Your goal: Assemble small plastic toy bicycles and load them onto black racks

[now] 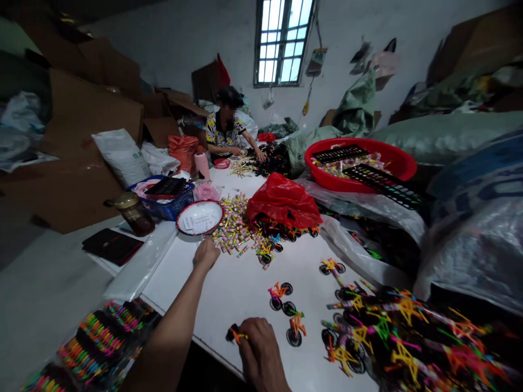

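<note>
My left hand (206, 254) reaches over the white table (229, 283), its fingers closed at the near edge of a pile of small patterned tubes (232, 223); what it holds, if anything, is hidden. Near the table's front edge, my right hand (259, 345) has its fingers wrapped round a small toy bicycle (236, 334) with orange and black parts. Right of it lie two toy bicycles, one pink and orange (278, 294), one orange and green (296, 326). A large heap of colourful toy bicycles with tubes (384, 326) covers the right side.
A white bowl (200, 218) stands beside the tubes, with a blue basket (171, 204) and a jar (133, 212) to its left. A red bag (284, 201) lies over more bicycles. Behind it is a red tub (359, 185). Another person (224, 128) sits across the table.
</note>
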The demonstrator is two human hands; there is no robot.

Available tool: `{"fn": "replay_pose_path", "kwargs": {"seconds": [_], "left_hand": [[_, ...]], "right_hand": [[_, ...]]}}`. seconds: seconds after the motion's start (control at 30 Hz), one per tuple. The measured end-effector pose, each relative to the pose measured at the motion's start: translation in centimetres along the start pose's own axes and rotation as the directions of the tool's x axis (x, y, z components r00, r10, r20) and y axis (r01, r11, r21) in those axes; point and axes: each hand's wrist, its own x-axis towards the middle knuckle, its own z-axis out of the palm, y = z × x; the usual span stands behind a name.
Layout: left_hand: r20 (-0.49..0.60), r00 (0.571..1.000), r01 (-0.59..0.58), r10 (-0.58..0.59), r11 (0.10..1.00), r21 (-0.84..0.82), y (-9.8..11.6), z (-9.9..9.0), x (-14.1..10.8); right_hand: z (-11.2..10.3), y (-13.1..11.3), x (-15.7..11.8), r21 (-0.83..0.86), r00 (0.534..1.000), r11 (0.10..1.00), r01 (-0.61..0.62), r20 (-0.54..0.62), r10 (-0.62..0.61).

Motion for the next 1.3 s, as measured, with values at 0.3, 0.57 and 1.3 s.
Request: {"fn": "replay_pose_path", "kwargs": {"seconds": [0.3,0.57,1.3], "left_hand": [[0.067,0.865,-0.501,0.497,0.855,0.133,0.0,0.5,1.0],[0.142,0.71,-0.704,0.69,0.697,0.137,-1.5,0.2,0.3],[0.03,0.88,-0.407,0.475,0.784,-0.469,-0.6,2.0,-9.5]], "right_hand": [[0.7,1.2,-0.3,-0.009,0.999,1.0,0.01,-0.052,-0.01],[1.1,1.3,-0.3,-0.033,0.999,0.999,0.0,-0.033,-0.001],[0.3,0.5,-0.7,-0.08,0.983,0.994,-0.071,-0.174,0.056]]}}
